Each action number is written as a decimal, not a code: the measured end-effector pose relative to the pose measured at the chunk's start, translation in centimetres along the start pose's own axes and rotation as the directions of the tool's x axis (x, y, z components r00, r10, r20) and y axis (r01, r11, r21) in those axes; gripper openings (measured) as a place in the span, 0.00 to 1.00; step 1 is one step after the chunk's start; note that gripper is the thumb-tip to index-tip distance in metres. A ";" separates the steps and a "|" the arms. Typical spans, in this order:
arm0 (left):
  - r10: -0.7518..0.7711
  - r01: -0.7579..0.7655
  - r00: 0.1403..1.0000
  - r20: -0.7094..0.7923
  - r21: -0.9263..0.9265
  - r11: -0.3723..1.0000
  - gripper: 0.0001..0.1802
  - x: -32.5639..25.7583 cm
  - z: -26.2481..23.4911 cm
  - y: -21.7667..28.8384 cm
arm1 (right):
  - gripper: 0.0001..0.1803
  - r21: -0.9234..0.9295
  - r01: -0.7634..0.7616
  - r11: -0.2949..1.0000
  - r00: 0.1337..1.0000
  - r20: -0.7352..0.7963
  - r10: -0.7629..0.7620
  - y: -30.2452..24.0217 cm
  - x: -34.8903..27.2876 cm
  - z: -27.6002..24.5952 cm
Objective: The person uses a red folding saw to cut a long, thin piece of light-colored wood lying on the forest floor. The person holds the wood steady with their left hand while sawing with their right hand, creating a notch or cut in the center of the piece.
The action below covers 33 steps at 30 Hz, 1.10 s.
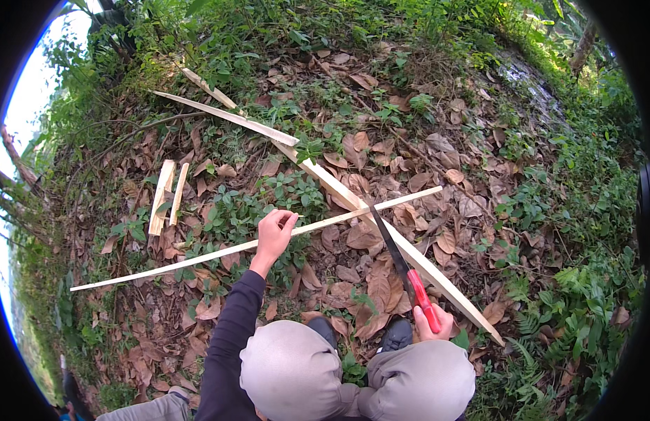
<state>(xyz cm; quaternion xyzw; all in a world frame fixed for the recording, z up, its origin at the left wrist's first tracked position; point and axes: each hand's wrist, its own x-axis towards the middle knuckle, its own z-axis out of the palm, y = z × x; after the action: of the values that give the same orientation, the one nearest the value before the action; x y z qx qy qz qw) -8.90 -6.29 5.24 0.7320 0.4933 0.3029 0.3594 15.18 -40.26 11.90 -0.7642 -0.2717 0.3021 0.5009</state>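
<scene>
My left hand [272,235] is closed on a long thin wooden strip [170,266], which slants from the lower left up to the right. Well right of that hand, the strip crosses over a thicker pale wooden plank [437,274] lying on the ground. My right hand [439,325] grips the red handle [422,298] of a hand saw. The saw's dark blade [389,242] points up and away, its far end at the strip where strip and plank cross. Whether the teeth have cut in is too small to tell.
Another long pale plank [227,116] lies across the far end of the thick one. Two short wood pieces [162,196] rest at left. Brown leaves and green plants cover the ground. My shoes [395,333] are close below the saw. Another person's leg [153,408] shows at lower left.
</scene>
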 end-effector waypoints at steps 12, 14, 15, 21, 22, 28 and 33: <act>0.237 -0.366 0.907 0.347 0.371 0.854 0.11 1.7 5.8 0.7 | 0.18 -0.075 -0.010 0.997 0.997 -0.079 0.004 0.4 -0.1 0.4; 0.253 -0.364 0.916 0.312 0.376 0.852 0.09 1.9 6.3 0.1 | 0.17 -0.060 0.021 0.998 0.998 -0.050 -0.024 0.6 0.2 0.3; 0.201 -0.314 0.923 0.329 0.340 0.886 0.09 2.1 6.4 0.4 | 0.17 -0.059 0.031 0.998 0.998 -0.045 -0.034 0.4 0.2 0.1; 0.142 -0.226 0.932 0.332 0.231 0.946 0.18 1.8 5.7 0.6 | 0.15 0.278 -0.130 0.952 0.990 -0.014 0.139 -1.2 -0.4 -0.7; 0.157 -0.260 0.945 0.286 0.368 0.893 0.25 1.4 6.2 -0.8 | 0.15 0.277 -0.132 0.952 0.990 -0.009 0.140 -1.6 -0.3 -0.8; 0.283 -0.450 0.889 0.360 0.573 0.685 0.26 0.3 6.8 -3.2 | 0.15 0.214 -0.162 0.963 0.987 0.020 0.162 -2.5 0.2 -1.6; 0.468 -0.505 0.848 0.250 0.651 0.567 0.25 -1.0 7.7 -3.8 | 0.14 0.334 -0.210 0.919 0.978 0.083 0.194 -7.2 0.7 -2.6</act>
<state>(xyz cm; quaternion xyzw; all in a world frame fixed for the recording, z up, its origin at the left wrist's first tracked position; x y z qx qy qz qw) -5.03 -8.04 -2.28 0.9255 0.3403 0.1636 -0.0281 16.76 -38.81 19.25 -0.6825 -0.1469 0.4127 0.5850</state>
